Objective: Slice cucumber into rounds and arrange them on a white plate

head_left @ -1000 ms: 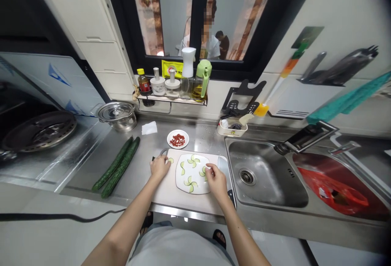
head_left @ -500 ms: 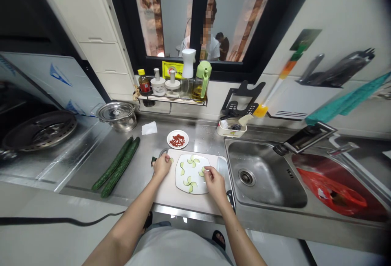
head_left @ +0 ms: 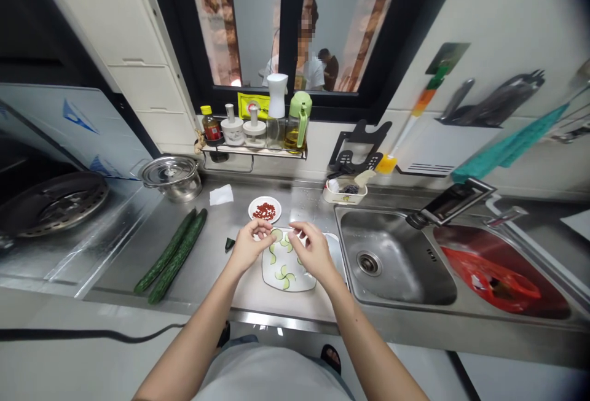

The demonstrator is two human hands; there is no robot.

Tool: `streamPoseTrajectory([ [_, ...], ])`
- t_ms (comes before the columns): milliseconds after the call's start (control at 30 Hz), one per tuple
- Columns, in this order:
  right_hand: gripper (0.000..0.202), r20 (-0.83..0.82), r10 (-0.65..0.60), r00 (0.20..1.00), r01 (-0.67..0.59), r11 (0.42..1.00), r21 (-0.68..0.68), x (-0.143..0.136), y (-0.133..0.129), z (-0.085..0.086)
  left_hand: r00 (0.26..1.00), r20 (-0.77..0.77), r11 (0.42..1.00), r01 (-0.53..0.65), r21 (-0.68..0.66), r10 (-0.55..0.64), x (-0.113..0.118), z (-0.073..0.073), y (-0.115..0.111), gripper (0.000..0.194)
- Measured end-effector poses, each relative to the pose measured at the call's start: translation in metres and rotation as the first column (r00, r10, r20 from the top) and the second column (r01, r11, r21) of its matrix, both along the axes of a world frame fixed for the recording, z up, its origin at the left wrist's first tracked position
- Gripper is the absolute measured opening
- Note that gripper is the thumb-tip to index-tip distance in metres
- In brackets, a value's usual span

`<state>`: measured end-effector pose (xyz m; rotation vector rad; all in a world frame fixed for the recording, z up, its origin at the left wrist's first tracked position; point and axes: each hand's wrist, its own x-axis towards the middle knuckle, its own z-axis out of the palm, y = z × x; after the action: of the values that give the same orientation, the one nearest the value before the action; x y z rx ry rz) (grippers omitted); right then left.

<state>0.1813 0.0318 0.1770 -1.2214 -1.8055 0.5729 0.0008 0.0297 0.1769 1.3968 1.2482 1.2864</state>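
Note:
My left hand (head_left: 251, 244) is over the far left edge of a white square plate (head_left: 302, 281), with a cucumber slice (head_left: 277, 234) pinched at its fingertips. My right hand (head_left: 314, 250) hovers over the plate's far right part, thumb and fingers curved but apart, and I see nothing held in it. On the plate, thin pale-green cucumber slices with dark rims form a pinwheel (head_left: 284, 277) near the front. A second pinwheel farther back is partly hidden by my hands. Beneath the plate lies a pale cutting board (head_left: 249, 303).
Two whole cucumbers (head_left: 173, 256) lie on the steel counter at left. Behind the board sits a small white dish (head_left: 252, 207) of red pieces. A knife blade (head_left: 335, 252) rests beside the plate, near the sink (head_left: 396, 266). A lidded pot (head_left: 173, 179) stands at back left.
My left hand has moved right from the board's left side to the plate with a slice. My right hand has left the slice at the plate's right and moved up and inward.

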Motion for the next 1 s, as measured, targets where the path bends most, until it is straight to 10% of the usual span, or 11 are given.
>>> streamPoseTrajectory([
  [200, 0.017, 0.026, 0.175, 0.984, -0.176, 0.981, 0.083, -0.009, 0.004, 0.026, 0.997, 0.018, 0.997, 0.069, 0.017, -0.069, 0.006, 0.019, -0.008, 0.024],
  [600, 0.018, -0.168, 0.180, 0.969, -0.190, 0.980, -0.050, -0.010, 0.004, 0.022, 0.962, 0.273, 0.990, 0.023, -0.138, 0.016, 0.009, 0.014, -0.010, 0.040],
  [700, 0.018, -0.225, 0.148, 0.963, -0.170, 0.982, -0.086, -0.008, 0.005, 0.018, 0.853, 0.521, 0.898, 0.197, -0.394, 0.041, 0.010, 0.004, -0.015, 0.034],
  [833, 0.018, -0.252, 0.145, 0.957, -0.178, 0.977, -0.114, -0.008, 0.006, 0.009, 0.626, 0.776, 0.639, 0.567, -0.520, 0.076, 0.015, -0.004, -0.020, 0.029],
  [1000, 0.019, -0.258, 0.142, 0.956, -0.185, 0.971, -0.151, -0.011, 0.005, 0.001, 0.573, 0.815, 0.623, 0.605, -0.496, 0.093, 0.018, -0.007, -0.016, 0.022],
])
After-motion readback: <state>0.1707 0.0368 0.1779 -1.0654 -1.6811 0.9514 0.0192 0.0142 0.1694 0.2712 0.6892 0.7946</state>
